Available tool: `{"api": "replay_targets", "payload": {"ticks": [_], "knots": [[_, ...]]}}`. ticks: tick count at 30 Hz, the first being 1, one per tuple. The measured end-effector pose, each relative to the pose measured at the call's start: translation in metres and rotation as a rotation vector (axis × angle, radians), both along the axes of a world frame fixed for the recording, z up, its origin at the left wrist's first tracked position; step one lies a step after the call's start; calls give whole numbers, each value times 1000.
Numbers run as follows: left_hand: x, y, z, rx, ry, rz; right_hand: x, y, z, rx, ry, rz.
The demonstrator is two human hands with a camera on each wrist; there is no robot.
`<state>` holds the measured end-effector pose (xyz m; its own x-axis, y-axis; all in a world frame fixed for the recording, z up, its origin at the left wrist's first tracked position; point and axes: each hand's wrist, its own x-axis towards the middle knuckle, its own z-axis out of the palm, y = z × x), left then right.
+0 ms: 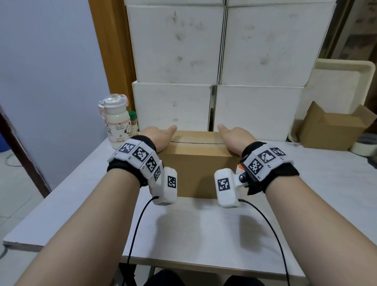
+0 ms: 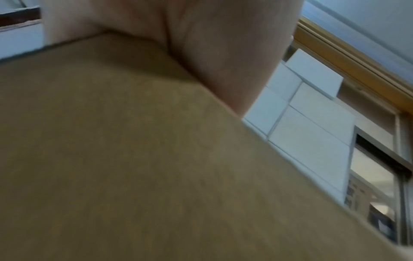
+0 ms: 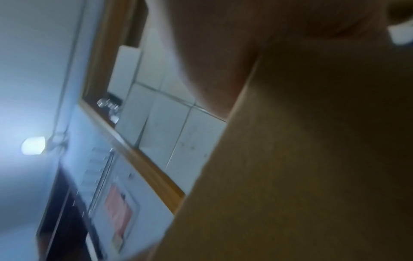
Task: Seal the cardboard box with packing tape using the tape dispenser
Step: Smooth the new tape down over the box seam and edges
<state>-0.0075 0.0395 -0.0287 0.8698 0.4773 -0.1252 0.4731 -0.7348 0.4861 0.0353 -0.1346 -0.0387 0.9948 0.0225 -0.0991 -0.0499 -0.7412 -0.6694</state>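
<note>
The box (image 1: 197, 164) sits on the tabletop (image 1: 197, 232) straight ahead of the person, its long axis running left to right, with the seam between its flaps running the same way along the top. The left hand (image 1: 159, 136) holds the box's left end and the right hand (image 1: 236, 139) its right end. Each thumb lies on top pointing inward toward the seam; the other fingers go over the far side and are hidden, so I cannot tell how tightly they grip. Both wrist views show only palm against brown cardboard.

No tape is on the seam yet. A tape roll (image 1: 367, 146), blurred and possibly in its dispenser, lies at the right edge of the tabletop, just in front of an open carton (image 1: 332, 129). It is well right of the box and nearer the right hand, so that hand looks the natural one to fetch it while the left steadies the box.
</note>
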Motion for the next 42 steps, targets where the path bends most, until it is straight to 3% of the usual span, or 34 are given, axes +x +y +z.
{"api": "replay_targets", "payload": {"ticks": [3,9,18,30,35,42], "knots": [[10,-11,-4,-6,43,-56,4,12,2,-66,0,15],[23,-11,-17,-105,-21,22,12,20,-10,-244,-15,26],[19,-11,-14,-6,-29,9,15,19,-9,-284,-18,59],[15,4,-22,-108,-99,39,16,11,-12,-154,-43,95],[12,4,-22,-197,-80,34,14,7,-12,-55,-81,11],[11,4,-19,-179,-39,34,6,1,-5,-27,54,7]]}}
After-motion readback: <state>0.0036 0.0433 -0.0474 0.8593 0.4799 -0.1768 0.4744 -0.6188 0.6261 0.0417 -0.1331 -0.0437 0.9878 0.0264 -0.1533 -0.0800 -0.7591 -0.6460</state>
